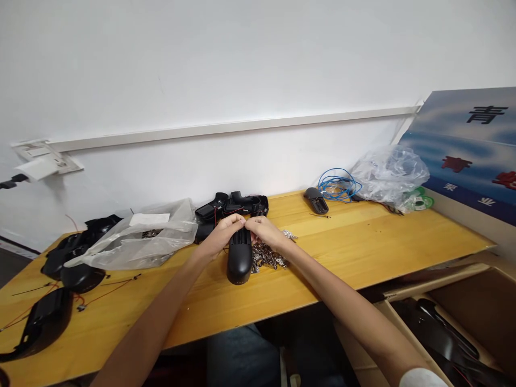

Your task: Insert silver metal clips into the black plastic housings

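Yellow wooden bench (363, 248) | left hand (220, 237), right hand (264, 231): both grips closed on one black plastic housing (239, 259), its lower end on the bench | one heap of metal parts (268, 255) just beside | open bench rightward, front edge near

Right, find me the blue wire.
In the head view, the blue wire lies coiled at the far edge of the wooden table, right of center, between a black casing and a clear plastic bag.
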Motion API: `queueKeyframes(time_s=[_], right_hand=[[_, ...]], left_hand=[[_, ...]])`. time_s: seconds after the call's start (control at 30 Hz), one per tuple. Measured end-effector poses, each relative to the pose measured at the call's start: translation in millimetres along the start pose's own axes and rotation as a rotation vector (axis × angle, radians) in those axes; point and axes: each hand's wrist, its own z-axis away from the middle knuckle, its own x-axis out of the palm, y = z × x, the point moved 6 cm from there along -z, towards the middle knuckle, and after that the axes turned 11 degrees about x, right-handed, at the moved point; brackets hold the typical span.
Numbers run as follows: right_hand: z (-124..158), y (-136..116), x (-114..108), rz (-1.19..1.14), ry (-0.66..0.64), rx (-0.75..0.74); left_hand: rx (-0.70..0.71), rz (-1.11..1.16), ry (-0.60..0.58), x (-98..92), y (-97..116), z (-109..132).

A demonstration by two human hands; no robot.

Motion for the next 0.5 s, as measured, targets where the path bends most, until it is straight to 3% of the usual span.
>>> queueKeyframes(time_s=[0.1, 0.2, 0.37, 0.5], right_hand=[[1, -3, 0, -0.015, -0.001, -0.017], [1, -7, -2, -0.067, 0.015, -0.062], [-1, -11, -15, -0.149, 0.188, -0.167], [-5, -7, -7, -0.22, 0.096, -0.168]], left_hand=[[0.005, 0.058, 0.037, -1.6, -2, -1], [0.059, 0.121, 0.144, -8.8, -3, -4], [0.094, 0.346, 0.309, -18.0, -8, -11], [0.029, 0.6, 0.381, -15.7, -15, -14]])
